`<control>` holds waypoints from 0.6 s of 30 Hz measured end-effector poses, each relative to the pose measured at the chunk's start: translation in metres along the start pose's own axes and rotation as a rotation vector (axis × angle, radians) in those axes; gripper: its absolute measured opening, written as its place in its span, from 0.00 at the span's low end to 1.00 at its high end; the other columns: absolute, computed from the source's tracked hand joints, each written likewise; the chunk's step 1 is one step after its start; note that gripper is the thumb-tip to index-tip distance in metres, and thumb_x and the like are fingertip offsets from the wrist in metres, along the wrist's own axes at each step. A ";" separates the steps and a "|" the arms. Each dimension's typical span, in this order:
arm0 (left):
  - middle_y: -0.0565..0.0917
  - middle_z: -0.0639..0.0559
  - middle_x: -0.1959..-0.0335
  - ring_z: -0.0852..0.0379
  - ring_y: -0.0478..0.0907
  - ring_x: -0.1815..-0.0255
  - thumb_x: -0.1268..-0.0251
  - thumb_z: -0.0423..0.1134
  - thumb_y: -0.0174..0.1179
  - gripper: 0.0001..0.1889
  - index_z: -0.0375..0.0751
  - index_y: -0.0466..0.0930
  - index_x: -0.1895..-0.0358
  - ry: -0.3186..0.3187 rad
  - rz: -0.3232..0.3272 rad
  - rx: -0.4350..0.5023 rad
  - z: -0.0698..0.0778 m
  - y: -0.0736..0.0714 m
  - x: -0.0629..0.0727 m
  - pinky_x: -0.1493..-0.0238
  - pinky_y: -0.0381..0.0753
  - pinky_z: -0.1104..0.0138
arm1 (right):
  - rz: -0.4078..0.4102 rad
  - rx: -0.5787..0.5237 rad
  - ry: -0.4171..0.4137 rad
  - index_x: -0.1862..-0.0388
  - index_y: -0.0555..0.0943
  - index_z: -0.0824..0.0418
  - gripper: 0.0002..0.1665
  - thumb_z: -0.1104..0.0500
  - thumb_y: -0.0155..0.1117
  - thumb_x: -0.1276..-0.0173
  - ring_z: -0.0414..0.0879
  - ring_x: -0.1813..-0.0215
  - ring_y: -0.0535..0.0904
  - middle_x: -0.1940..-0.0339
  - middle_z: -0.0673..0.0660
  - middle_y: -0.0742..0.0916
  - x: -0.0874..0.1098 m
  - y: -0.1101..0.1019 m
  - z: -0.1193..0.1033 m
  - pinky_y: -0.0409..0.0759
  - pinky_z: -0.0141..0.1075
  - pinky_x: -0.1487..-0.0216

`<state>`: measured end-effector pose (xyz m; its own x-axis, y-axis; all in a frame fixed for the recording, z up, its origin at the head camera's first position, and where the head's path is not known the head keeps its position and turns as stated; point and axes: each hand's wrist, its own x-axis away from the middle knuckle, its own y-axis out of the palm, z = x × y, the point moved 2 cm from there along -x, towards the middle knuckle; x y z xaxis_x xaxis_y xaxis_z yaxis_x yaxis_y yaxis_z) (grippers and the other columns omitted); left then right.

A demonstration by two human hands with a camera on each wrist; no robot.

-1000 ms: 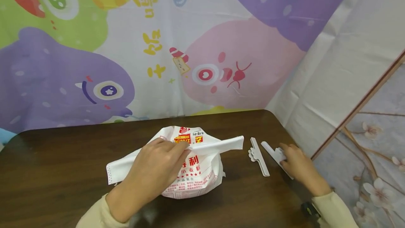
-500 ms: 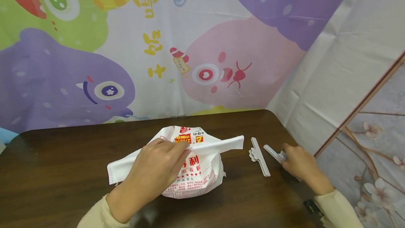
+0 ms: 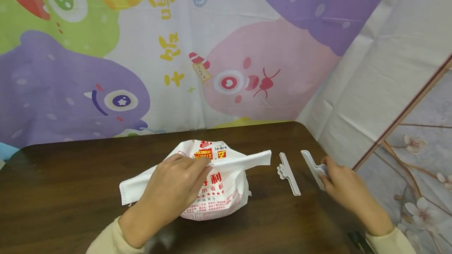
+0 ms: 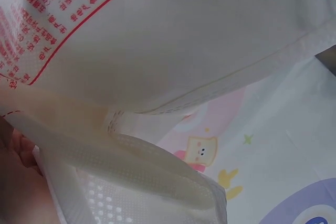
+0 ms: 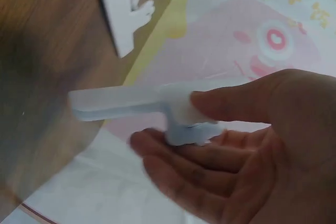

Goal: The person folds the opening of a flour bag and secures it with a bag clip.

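Note:
A white flour bag (image 3: 215,195) with red print sits on the table, its top folded over into a flat strip (image 3: 252,161). My left hand (image 3: 173,183) grips that folded top near its middle. In the left wrist view the bag (image 4: 173,40) fills much of the picture, with part of the hand at the lower left edge. My right hand (image 3: 346,185) pinches a white sealing clip (image 3: 312,167) by its handle, thumb on one side and fingers on the other, as the right wrist view shows. A second white clip (image 3: 290,175) lies between the bag and my right hand.
The dark wooden table (image 3: 70,179) meets a cartoon-print cloth (image 3: 169,109) along its back edge. A flower-patterned panel (image 3: 420,175) stands close at the right. A dark object (image 3: 358,242) shows beside the right sleeve.
My right hand has picked up the clip beneath it and turned it, shifting slightly right. The left hand and the bag have stayed put.

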<state>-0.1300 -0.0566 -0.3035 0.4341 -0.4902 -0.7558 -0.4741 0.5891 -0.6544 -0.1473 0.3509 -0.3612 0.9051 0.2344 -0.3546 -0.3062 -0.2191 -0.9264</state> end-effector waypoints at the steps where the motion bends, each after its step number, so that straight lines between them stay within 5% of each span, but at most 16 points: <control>1: 0.83 0.53 0.80 0.55 0.80 0.78 0.39 0.34 0.65 0.04 0.38 0.83 0.64 0.003 0.001 -0.002 0.000 0.000 0.000 0.69 0.77 0.61 | 0.019 -0.004 -0.014 0.54 0.72 0.64 0.20 0.66 0.71 0.41 0.51 0.81 0.77 0.80 0.55 0.81 0.000 -0.002 -0.002 0.71 0.50 0.82; 10: 0.82 0.53 0.81 0.56 0.79 0.80 0.39 0.34 0.64 0.04 0.37 0.83 0.64 0.026 0.010 -0.019 0.000 0.001 0.001 0.70 0.77 0.61 | 0.230 -0.055 -0.183 0.48 0.74 0.65 0.26 0.69 0.74 0.44 0.41 0.75 0.76 0.73 0.52 0.83 0.001 -0.014 -0.024 0.75 0.43 0.76; 18: 0.82 0.53 0.81 0.56 0.79 0.80 0.39 0.34 0.64 0.04 0.37 0.83 0.64 0.027 0.010 -0.018 0.000 0.000 0.001 0.70 0.77 0.61 | 0.339 -0.155 -0.259 0.50 0.81 0.67 0.21 0.64 0.74 0.43 0.46 0.66 0.84 0.65 0.55 0.88 0.002 -0.020 -0.034 0.81 0.37 0.63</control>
<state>-0.1299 -0.0567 -0.3042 0.4080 -0.5018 -0.7627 -0.4924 0.5825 -0.6467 -0.1298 0.3234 -0.3392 0.6517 0.3495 -0.6731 -0.5074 -0.4587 -0.7295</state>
